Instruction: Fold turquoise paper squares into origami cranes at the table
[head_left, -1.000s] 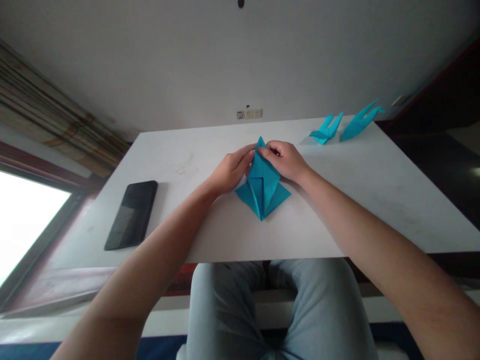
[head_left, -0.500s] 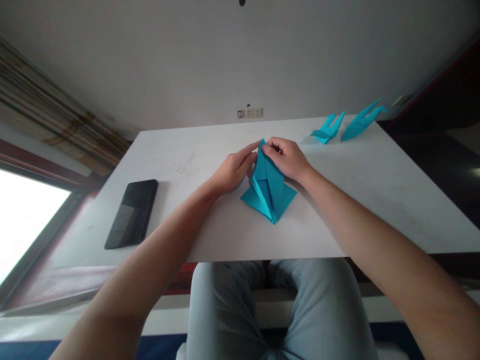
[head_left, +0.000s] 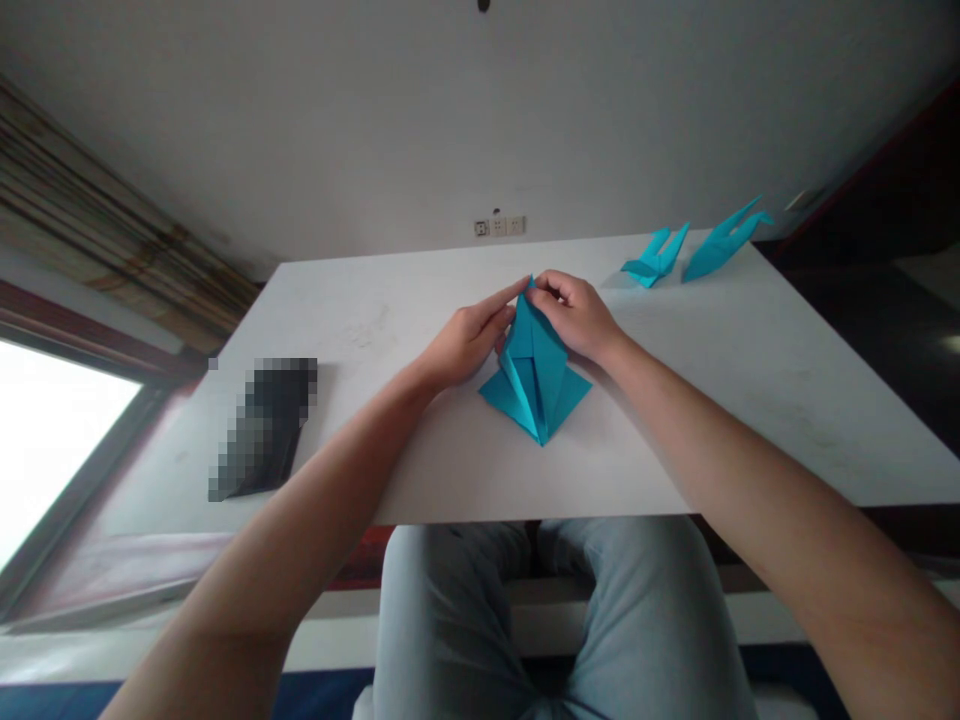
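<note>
A partly folded blue paper model (head_left: 535, 385) lies on the white table (head_left: 420, 450) in front of me, its point toward me and its far tip raised. My right hand (head_left: 574, 315) pinches that far tip with thumb and fingers closed on it. Against the paper's left edge rests my left hand (head_left: 466, 342), its fingers stretched along the flap and touching the same tip.
Two finished blue folded paper shapes (head_left: 654, 259) (head_left: 722, 241) stand at the table's far right corner. A dark flat object (head_left: 263, 428) lies on the left of the table. A wall with sockets (head_left: 499, 226) rises behind the table; a window is at the left.
The paper's near point swung right and then partly back to the left. Both hands stayed at the far tip, and my left fingers stretched out along the flap.
</note>
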